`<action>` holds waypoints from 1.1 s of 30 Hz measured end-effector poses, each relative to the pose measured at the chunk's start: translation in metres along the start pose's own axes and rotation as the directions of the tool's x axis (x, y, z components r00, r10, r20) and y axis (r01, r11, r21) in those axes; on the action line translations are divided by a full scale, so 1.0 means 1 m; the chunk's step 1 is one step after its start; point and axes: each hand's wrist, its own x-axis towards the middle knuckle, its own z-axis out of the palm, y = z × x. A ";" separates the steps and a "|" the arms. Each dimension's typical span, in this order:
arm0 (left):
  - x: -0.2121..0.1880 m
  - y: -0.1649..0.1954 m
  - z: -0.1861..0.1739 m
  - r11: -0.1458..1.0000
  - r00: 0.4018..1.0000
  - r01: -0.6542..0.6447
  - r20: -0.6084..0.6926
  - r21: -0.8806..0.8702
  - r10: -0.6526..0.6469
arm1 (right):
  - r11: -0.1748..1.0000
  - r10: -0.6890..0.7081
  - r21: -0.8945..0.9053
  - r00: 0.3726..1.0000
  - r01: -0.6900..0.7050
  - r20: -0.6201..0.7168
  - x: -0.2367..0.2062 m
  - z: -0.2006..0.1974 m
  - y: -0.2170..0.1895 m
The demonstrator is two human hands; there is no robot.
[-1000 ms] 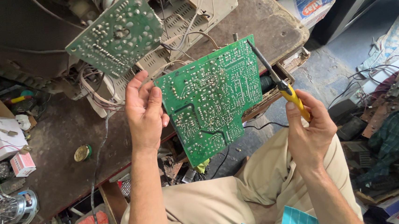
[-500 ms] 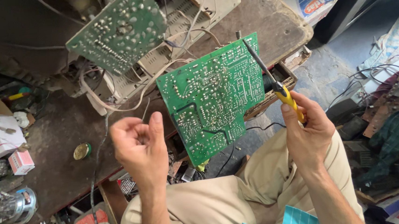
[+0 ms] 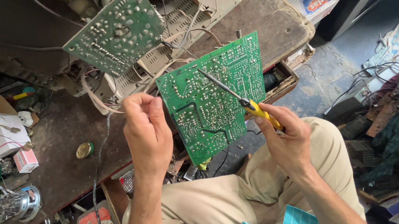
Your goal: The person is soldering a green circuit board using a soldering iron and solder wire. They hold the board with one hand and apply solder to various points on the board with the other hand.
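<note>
Green circuit board's left edge behind left hand.

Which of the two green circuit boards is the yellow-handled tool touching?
The lower, brighter green board between the hands; the soldering tool tip rests on it. The paler board hangs above, untouched.

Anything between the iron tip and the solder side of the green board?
Nothing visible. The right hand holds the yellow-handled soldering iron, and its tip lies over the bare solder side of the green circuit board. The left hand is at the board's left edge, away from the tip. Whether the tip touches cannot be told.
</note>
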 end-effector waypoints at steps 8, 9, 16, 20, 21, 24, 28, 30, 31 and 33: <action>0.021 -0.006 0.008 0.946 0.963 -0.269 0.048 0.180 0.265 | 1.000 -0.004 0.016 1.000 0.004 -0.009 -0.001 0.008 0.006; 0.023 -0.008 0.011 0.913 0.938 -0.346 0.063 0.216 0.340 | 0.999 -0.033 0.002 0.999 0.033 -0.015 0.000 0.009 0.007; 0.021 -0.016 0.024 0.917 0.945 -0.325 0.093 0.229 0.312 | 1.000 -0.001 -0.012 1.000 0.000 -0.011 0.000 0.014 0.006; 0.019 -0.019 0.025 0.929 0.949 -0.315 0.088 0.195 0.303 | 1.000 0.008 -0.030 1.000 -0.008 0.000 0.001 0.016 0.005; 0.019 -0.019 0.026 0.932 0.949 -0.313 0.085 0.184 0.302 | 0.999 0.009 -0.033 1.000 -0.009 0.001 0.001 0.016 0.005; 0.019 -0.020 0.026 0.933 0.950 -0.312 0.082 0.180 0.302 | 0.999 0.024 -0.039 1.000 -0.023 0.015 0.002 0.018 0.006; 0.019 -0.021 0.026 0.937 0.953 -0.302 0.080 0.176 0.293 | 0.999 0.043 -0.015 0.999 -0.042 0.021 0.001 0.020 0.006; 0.019 -0.021 0.026 0.935 0.952 -0.307 0.080 0.178 0.297 | 0.999 0.038 -0.019 0.999 -0.038 0.022 0.001 0.020 0.006; 0.019 -0.020 0.027 0.935 0.951 -0.308 0.080 0.176 0.298 | 0.999 0.038 -0.024 0.999 -0.037 0.024 0.001 0.020 0.006; 0.020 -0.020 0.027 0.934 0.950 -0.312 0.078 0.175 0.303 | 0.999 0.034 -0.033 0.999 -0.034 0.029 0.002 0.021 0.006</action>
